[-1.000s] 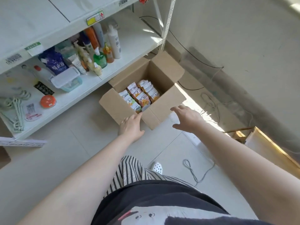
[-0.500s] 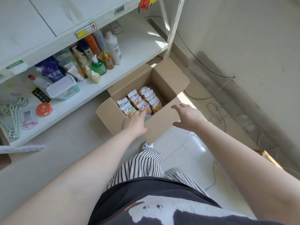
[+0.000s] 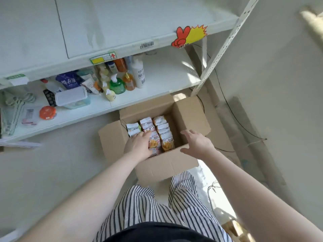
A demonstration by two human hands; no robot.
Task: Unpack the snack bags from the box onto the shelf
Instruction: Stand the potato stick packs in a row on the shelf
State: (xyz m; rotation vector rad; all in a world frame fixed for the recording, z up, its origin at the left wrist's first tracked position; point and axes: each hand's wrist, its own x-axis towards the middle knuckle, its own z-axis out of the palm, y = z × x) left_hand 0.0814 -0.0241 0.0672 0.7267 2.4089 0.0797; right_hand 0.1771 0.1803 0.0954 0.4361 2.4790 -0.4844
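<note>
Snack bags (image 3: 158,132) fill box (image 3: 167,165); left hand (image 3: 138,145) fingers on them, right hand (image 3: 196,142) spread.

Brown cardboard box (image 3: 167,165); orange-and-white snack bags (image 3: 166,137); white shelf (image 3: 157,88); black-and-white striped trousers (image 3: 157,206).

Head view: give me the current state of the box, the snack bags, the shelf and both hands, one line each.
cardboard box: on the floor, flaps open.
snack bags: all in the box, standing in rows.
left hand: inside the box, on a bag, fingers extended.
right hand: open above the box, holding nothing.
shelf: toiletry bottles at left, no snack bags on it.
</note>
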